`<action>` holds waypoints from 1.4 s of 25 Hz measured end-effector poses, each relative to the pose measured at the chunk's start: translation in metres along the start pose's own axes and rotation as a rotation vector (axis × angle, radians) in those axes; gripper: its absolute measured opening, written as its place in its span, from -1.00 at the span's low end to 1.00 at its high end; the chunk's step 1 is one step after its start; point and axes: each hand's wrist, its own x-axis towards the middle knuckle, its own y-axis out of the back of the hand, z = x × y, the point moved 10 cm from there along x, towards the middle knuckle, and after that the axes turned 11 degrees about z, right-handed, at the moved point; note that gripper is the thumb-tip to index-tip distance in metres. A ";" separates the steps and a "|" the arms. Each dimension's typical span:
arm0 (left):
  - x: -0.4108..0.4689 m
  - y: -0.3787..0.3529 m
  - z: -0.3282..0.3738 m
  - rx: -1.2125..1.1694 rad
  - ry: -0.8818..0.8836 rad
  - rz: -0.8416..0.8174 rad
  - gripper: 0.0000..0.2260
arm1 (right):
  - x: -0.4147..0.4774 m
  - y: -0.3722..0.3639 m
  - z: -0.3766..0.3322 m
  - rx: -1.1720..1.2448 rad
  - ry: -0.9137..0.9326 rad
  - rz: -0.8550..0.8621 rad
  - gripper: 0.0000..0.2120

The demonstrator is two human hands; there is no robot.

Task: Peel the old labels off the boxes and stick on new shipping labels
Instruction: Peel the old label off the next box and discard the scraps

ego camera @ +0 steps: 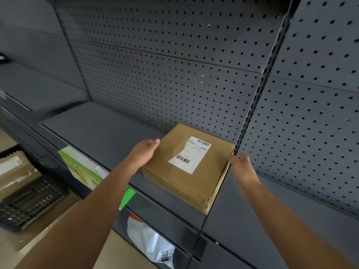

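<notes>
On a dark grey metal shelf (101,129), close against a perforated back panel (174,65), sits a flat brown cardboard box (174,177). A white shipping label (189,154) with two barcodes is stuck on its top face, lying flat and slightly askew to the box edges. The box's right side stands near the slotted upright post (258,94) that divides this shelf bay from the next.

Two bare arms reach in from the bottom of the view. The left hand (143,150) lies with fingers straight and together against the box's left edge, touching it near the far corner, not curled around anything. The right hand (242,167) is spread open just beside the box's right edge; it is blurred, so I cannot tell whether it touches the cardboard. Neither hand holds anything.

Below the shelf's front edge, a green and white package (81,167) leans at the left, and a white plastic mailer bag (151,243) sits lower down. At far left, a black plastic crate (29,200) rests beside more brown parcels (13,171).
</notes>
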 end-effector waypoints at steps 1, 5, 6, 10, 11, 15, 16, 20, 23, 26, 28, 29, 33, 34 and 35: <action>0.000 -0.006 -0.007 -0.019 0.034 -0.056 -0.49 | -0.003 -0.009 0.010 0.026 -0.050 -0.017 -0.41; 0.002 -0.017 -0.019 -0.096 0.049 -0.176 -0.61 | -0.012 -0.034 0.023 0.091 -0.058 -0.036 -0.50; 0.003 -0.018 -0.019 -0.120 0.039 -0.189 -0.65 | -0.013 -0.037 0.023 0.107 -0.043 -0.031 -0.55; 0.002 -0.019 -0.019 -0.145 -0.002 -0.191 -0.73 | -0.018 -0.039 0.024 0.156 -0.045 -0.016 -0.62; 0.000 -0.020 -0.016 -0.131 -0.020 -0.189 -0.73 | -0.018 -0.035 0.025 0.159 -0.055 -0.006 -0.63; -0.012 -0.028 0.016 -0.038 -0.139 -0.196 -0.62 | -0.018 0.003 0.028 0.160 -0.068 0.072 -0.62; -0.019 -0.032 0.026 -0.024 -0.161 -0.205 -0.61 | -0.018 0.016 0.030 0.158 -0.069 0.096 -0.60; -0.056 -0.065 0.065 -0.016 -0.212 -0.285 -0.59 | -0.021 0.075 0.043 0.148 -0.074 0.195 -0.55; -0.084 -0.097 0.089 -0.047 -0.238 -0.341 -0.55 | -0.029 0.121 0.051 0.138 -0.070 0.246 -0.56; -0.114 -0.132 0.112 -0.078 -0.297 -0.416 -0.51 | -0.039 0.169 0.056 0.146 -0.038 0.294 -0.70; -0.133 -0.155 0.124 -0.090 -0.341 -0.451 -0.53 | -0.044 0.199 0.064 0.137 -0.033 0.330 -0.70; -0.142 -0.165 0.130 -0.088 -0.357 -0.457 -0.54 | -0.047 0.213 0.068 0.136 -0.027 0.347 -0.69; -0.179 -0.206 0.145 -0.052 -0.402 -0.474 -0.52 | -0.055 0.263 0.096 0.135 -0.047 0.391 -0.63; -0.185 -0.216 0.146 -0.031 -0.407 -0.477 -0.45 | -0.056 0.271 0.102 0.144 -0.051 0.394 -0.67; -0.190 -0.226 0.145 -0.007 -0.411 -0.478 -0.36 | -0.058 0.278 0.108 0.158 -0.059 0.395 -0.73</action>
